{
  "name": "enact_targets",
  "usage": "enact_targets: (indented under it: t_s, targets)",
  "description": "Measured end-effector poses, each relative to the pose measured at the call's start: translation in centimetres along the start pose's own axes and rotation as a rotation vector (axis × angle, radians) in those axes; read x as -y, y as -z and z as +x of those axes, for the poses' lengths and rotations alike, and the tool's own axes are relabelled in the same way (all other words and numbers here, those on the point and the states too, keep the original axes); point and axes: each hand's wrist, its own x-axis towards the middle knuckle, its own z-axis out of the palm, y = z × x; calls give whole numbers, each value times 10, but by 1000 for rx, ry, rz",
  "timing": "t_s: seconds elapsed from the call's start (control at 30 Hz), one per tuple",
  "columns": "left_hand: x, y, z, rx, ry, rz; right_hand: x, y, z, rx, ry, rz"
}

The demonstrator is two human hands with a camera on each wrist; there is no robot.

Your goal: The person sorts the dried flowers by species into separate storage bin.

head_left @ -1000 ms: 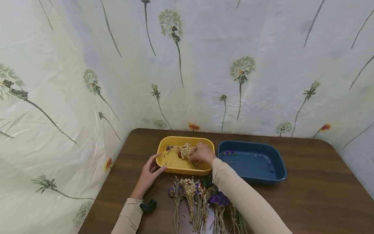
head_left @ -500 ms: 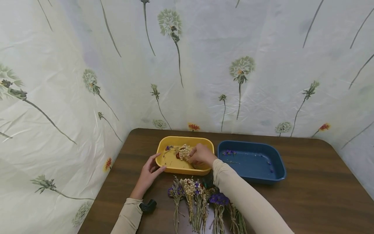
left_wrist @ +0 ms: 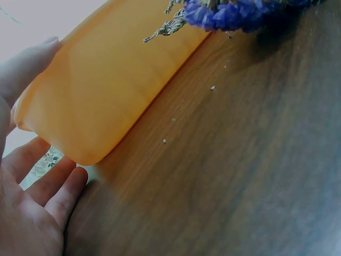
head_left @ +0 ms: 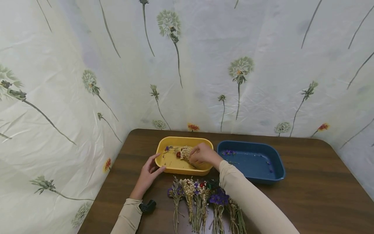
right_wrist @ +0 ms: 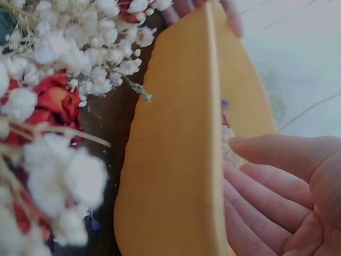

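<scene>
A yellow plastic tray (head_left: 181, 171) stands at the back middle of the table. My left hand (head_left: 148, 174) holds its left end, with the thumb at the near corner and the other fingers round the side; the left wrist view shows this left hand (left_wrist: 37, 181) at the tray corner. Inside the tray, my right hand (head_left: 202, 154) pinches a small bunch of dried flowers (head_left: 185, 152), with cream blossoms and a red bloom, its stems towards the near right. In the right wrist view, the tray wall partly hides the bunch (right_wrist: 229, 144) at the thumb tip.
Several tied bunches of dried flowers (head_left: 191, 188) lie in a row before the tray, one with purple heads (head_left: 219, 199). A blue tray (head_left: 252, 162) holding purple scraps (head_left: 229, 152) stands to the right. Purple bits (head_left: 167, 148) lie in the yellow tray. Patterned cloth (head_left: 204, 81) hangs behind.
The bunch and my right hand have shifted slightly inside the yellow tray. My right forearm has swung a little to the right, uncovering more of the flower row. The left hand keeps its place.
</scene>
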Motion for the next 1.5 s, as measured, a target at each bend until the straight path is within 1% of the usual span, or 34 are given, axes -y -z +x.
enact_targets:
  t_s: [0.13, 0.3, 0.4, 0.7, 0.83, 0.9, 1.07, 1.23, 1.33, 1.5]
  targets:
    - [1, 0, 0, 1, -2, -2, -1, 5, -6, 7, 33, 50]
    - [0, 0, 0, 5, -2, -8, -4, 15, -19, 18, 97, 118]
    - [-1, 0, -1, 4, 0, -9, -8, 21, -28, 4, 140, 149]
    - [-2, -1, -2, 2, -7, -9, -22, 35, -68, -34, 255, 185]
    - [-2, -1, -2, 0, -4, -6, -28, 36, -90, -59, 281, 185]
    - [-1, -1, -2, 2, -4, -6, -32, 36, -101, -87, 286, 168]
    - [0, -1, -1, 5, -7, -14, -41, 37, -131, -178, 268, 139]
    - [-1, -2, -1, 21, 3, -21, -61, 37, -160, -275, 282, 87]
    - [-2, -2, 0, 25, -2, -28, -75, 35, -174, -314, 306, 54]
    - [-3, -1, 0, 15, -13, -17, -91, 21, -191, -369, 392, 3]
